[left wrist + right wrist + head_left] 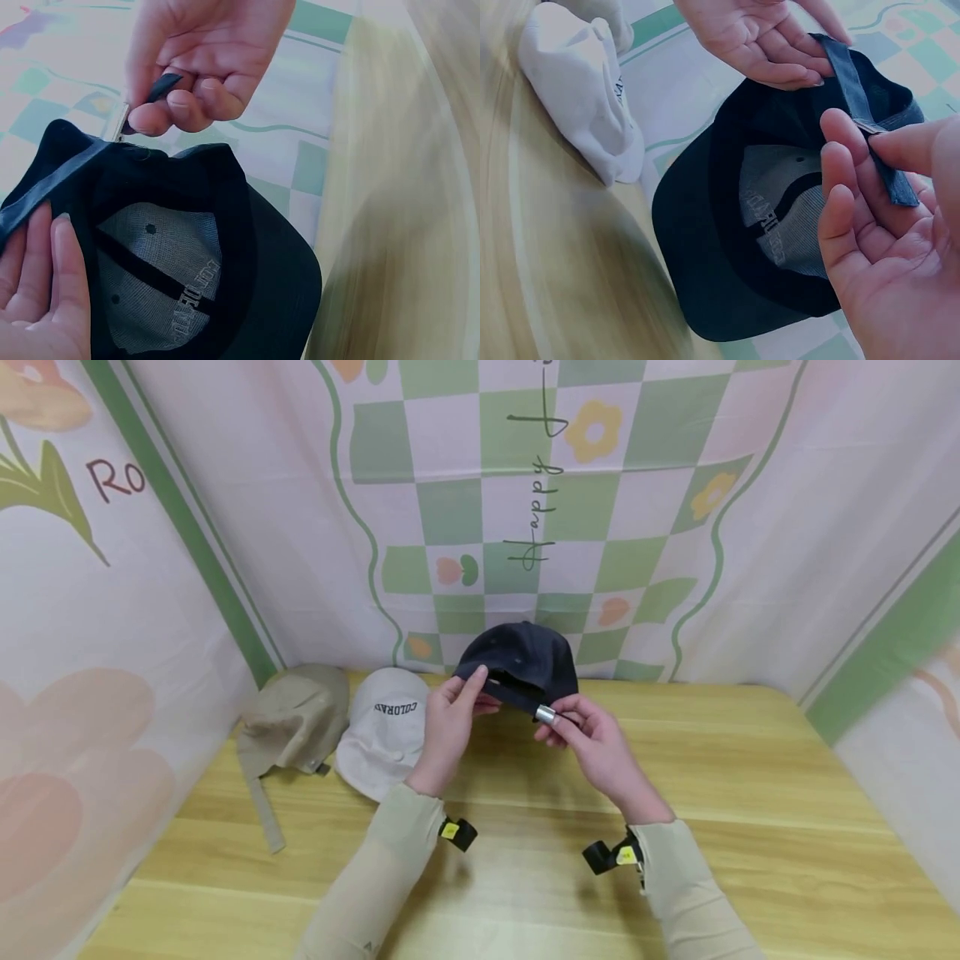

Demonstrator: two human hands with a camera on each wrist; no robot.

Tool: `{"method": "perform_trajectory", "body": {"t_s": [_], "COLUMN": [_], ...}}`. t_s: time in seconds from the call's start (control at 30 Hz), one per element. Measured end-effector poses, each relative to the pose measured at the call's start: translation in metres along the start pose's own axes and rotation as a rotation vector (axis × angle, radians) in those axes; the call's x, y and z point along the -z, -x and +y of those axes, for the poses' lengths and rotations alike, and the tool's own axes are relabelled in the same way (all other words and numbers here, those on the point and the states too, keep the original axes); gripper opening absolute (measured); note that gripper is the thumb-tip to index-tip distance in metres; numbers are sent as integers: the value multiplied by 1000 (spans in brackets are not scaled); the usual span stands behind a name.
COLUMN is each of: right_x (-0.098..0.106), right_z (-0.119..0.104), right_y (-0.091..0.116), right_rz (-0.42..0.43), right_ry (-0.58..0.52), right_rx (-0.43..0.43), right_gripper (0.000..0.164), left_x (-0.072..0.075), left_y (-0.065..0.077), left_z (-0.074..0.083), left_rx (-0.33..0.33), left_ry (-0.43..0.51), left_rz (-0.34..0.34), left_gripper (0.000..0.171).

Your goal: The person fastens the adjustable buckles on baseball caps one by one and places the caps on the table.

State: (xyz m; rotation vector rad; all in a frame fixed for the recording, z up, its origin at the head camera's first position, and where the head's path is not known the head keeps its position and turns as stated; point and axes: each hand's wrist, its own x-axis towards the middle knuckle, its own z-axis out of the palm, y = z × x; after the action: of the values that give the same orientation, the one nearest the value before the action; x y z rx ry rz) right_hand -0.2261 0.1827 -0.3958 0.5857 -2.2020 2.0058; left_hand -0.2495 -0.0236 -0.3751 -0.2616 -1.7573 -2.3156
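A dark navy baseball cap [525, 647] is held up over the table, its back opening and adjusting strap turned toward me. My left hand [450, 718] pinches the strap side of the cap, thumb on top and fingers underneath. Between thumb and fingers my right hand [600, 747] grips the silver metal buckle [545, 715] on the strap. The strap's loose tail [896, 180] sticks out past the buckle across the right fingers. In the right wrist view the strap [846, 79] runs from the left hand to the buckle, and the brim [697, 277] points down toward the table.
To the left on the wooden table [750, 793] lies a white cap [386, 727] with dark lettering. Beside it is a khaki cap [296, 710], its long strap [266, 814] trailing forward. A patterned cloth backdrop [517, 502] rises behind the table.
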Motion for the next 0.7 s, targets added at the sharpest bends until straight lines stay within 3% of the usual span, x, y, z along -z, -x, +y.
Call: {"method": "perform_trajectory", "body": {"t_s": [0.17, 0.47, 0.7], "right_x": [3, 2, -3], "right_z": [-1, -7, -6], "right_y": [0, 1, 1], "right_rz": [47, 254, 314], "right_ry": [33, -10, -170], "right_rx": [1, -23, 51], "right_gripper": [17, 13, 7], "left_x": [5, 7, 4], "left_y": [-4, -5, -5], "left_z": [1, -2, -6], "left_rx": [-1, 8, 26], "left_ry": [29, 28, 66], "left_rz": [27, 24, 8], "left_gripper": [25, 26, 9]}}
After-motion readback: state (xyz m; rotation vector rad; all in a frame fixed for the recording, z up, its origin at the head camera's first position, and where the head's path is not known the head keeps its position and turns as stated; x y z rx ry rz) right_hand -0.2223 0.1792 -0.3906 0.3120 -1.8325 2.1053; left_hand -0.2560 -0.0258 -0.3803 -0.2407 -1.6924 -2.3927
